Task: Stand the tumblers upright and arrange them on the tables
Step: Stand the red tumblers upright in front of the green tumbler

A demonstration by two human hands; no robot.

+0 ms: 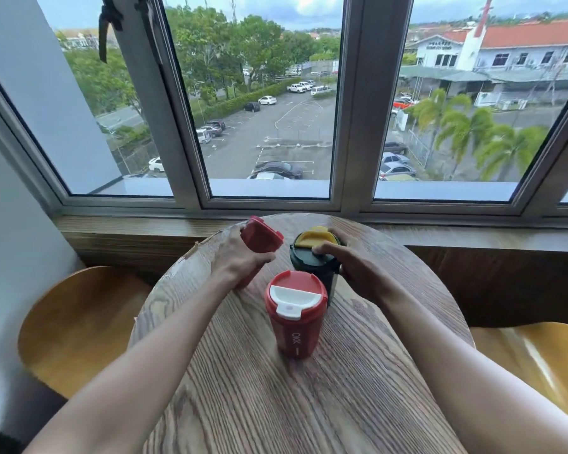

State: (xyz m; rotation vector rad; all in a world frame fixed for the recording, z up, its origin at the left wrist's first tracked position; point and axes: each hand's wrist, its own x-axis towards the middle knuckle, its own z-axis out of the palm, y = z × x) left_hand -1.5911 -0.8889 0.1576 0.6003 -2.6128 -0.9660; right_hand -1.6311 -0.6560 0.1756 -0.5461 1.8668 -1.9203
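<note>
Three tumblers are on a round wooden table [309,404]. A red tumbler with a white lid flap [295,314] stands upright in the middle, untouched. Behind it on the left, my left hand [240,258] grips an all-red tumbler [261,235] that is tilted, its lid pointing up and to the right; its lower body is hidden by my hand. Behind on the right, a dark green tumbler with a yellow lid flap [312,250] stands upright, and my right hand [351,267] wraps its side with fingers on the lid.
A wooden window ledge [128,224] runs right behind the table under a large window. Curved wooden chair backs stand at the left [76,326] and the right [545,358] of the table. A white wall closes the left side.
</note>
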